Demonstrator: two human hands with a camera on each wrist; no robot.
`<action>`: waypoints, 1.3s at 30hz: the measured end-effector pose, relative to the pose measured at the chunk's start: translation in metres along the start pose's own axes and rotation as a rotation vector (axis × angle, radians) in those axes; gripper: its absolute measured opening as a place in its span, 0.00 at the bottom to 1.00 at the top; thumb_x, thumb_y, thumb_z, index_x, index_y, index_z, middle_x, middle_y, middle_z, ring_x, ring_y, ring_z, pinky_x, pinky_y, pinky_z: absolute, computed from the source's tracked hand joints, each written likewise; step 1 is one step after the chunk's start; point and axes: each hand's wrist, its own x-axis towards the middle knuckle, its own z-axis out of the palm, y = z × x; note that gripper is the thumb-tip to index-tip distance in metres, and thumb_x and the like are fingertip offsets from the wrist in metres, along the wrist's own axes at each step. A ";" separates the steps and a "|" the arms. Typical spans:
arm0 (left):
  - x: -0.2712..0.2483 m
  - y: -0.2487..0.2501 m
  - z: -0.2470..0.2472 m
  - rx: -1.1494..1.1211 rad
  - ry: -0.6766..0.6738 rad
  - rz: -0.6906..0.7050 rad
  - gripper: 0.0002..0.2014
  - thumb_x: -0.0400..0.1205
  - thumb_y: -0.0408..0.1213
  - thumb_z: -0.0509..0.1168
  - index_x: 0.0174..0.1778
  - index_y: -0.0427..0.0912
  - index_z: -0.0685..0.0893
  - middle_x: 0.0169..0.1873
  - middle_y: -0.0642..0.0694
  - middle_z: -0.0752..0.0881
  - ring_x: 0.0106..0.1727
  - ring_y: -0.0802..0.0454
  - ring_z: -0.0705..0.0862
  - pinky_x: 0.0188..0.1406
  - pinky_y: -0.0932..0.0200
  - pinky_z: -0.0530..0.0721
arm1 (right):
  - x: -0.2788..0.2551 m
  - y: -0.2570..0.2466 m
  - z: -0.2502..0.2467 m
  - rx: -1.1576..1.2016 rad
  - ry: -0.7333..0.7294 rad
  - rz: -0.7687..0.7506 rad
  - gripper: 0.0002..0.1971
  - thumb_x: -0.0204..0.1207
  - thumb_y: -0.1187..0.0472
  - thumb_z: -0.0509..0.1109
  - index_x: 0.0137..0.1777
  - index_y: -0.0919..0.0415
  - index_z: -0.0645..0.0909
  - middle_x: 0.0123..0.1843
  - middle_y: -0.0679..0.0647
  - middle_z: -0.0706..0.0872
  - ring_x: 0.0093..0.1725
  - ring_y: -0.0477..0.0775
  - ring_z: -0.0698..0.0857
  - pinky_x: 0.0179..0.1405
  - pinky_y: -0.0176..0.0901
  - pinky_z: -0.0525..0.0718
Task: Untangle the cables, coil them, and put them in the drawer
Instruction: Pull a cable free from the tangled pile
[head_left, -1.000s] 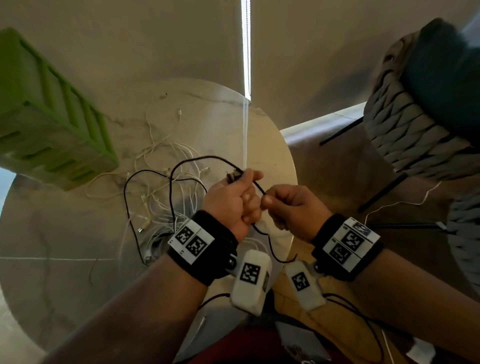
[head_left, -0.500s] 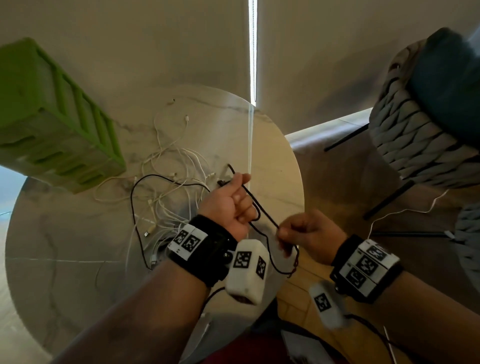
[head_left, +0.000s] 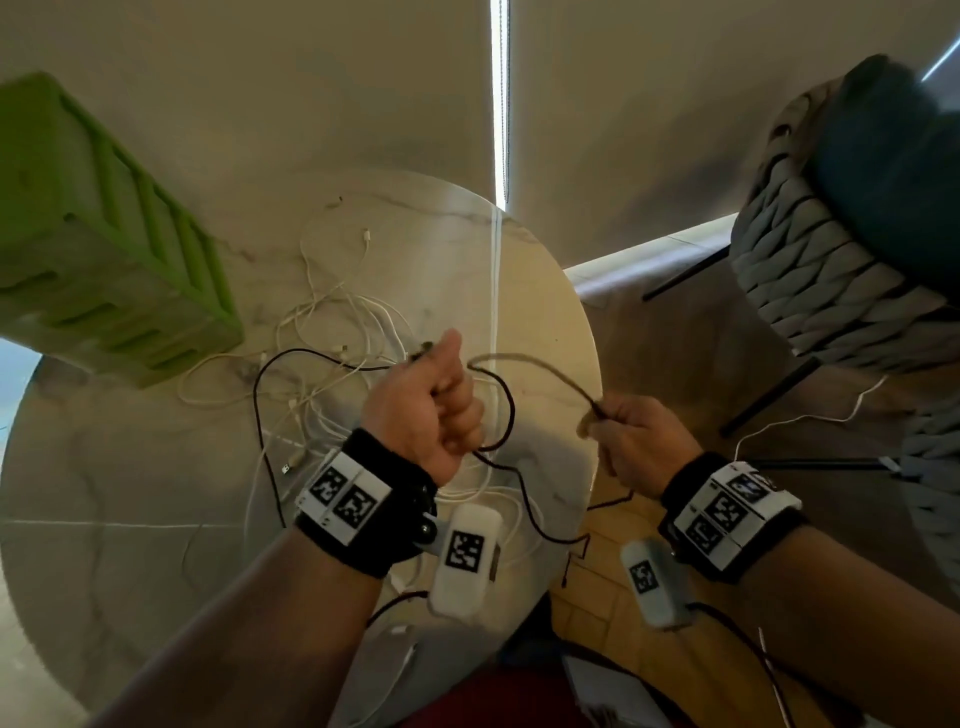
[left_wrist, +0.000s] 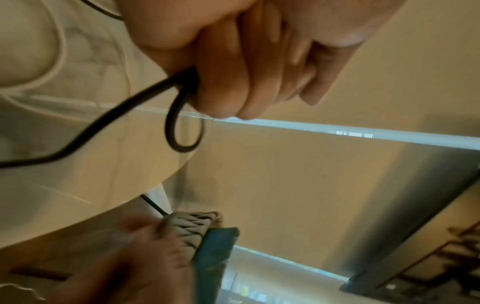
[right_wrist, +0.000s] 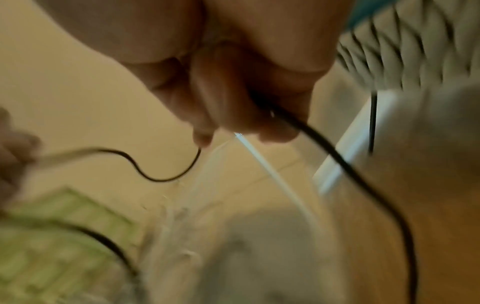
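Observation:
A thin black cable (head_left: 511, 415) runs between both hands above the round marble table (head_left: 130, 467). My left hand (head_left: 431, 405) grips one end of it in a fist, with a small loop (left_wrist: 182, 131) hanging under the fingers. Over the table's right edge, my right hand (head_left: 631, 439) pinches the same black cable (right_wrist: 363, 174) further along; the cable arcs between the two hands and trails down past the table. A tangle of white cables (head_left: 332, 364) lies on the table behind the left hand. The green drawer unit (head_left: 98, 244) stands at the table's left.
A grey woven chair (head_left: 841, 270) with a dark cushion stands at the right, on black legs. A beige wall lies behind the table. Wooden floor (head_left: 608, 587) shows below the table's right edge. A thin white cable (head_left: 810, 415) runs under the chair.
The hands were close together and have pulled apart: my right hand has slid along the black cable to the right, and a slack arc now hangs between them. The camera view shifted slightly.

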 end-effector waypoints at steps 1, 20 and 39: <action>0.000 0.005 -0.001 -0.042 -0.019 -0.014 0.22 0.78 0.49 0.63 0.21 0.47 0.63 0.13 0.52 0.59 0.13 0.56 0.56 0.14 0.69 0.54 | 0.001 0.005 -0.002 -0.257 -0.050 0.067 0.09 0.79 0.60 0.66 0.39 0.57 0.84 0.32 0.50 0.85 0.33 0.53 0.84 0.30 0.44 0.80; -0.004 0.029 -0.017 -0.291 0.045 0.198 0.18 0.91 0.42 0.46 0.44 0.40 0.76 0.22 0.50 0.73 0.21 0.56 0.71 0.25 0.62 0.77 | -0.013 -0.076 0.066 0.112 -0.238 -0.517 0.16 0.86 0.55 0.59 0.35 0.48 0.77 0.25 0.41 0.75 0.23 0.41 0.71 0.26 0.34 0.70; -0.083 0.049 -0.138 -0.120 0.177 0.000 0.17 0.90 0.46 0.51 0.37 0.48 0.73 0.20 0.54 0.60 0.14 0.60 0.55 0.12 0.72 0.55 | -0.043 -0.061 0.191 -0.119 -0.794 0.073 0.06 0.82 0.67 0.70 0.44 0.69 0.82 0.33 0.62 0.88 0.29 0.60 0.89 0.35 0.50 0.90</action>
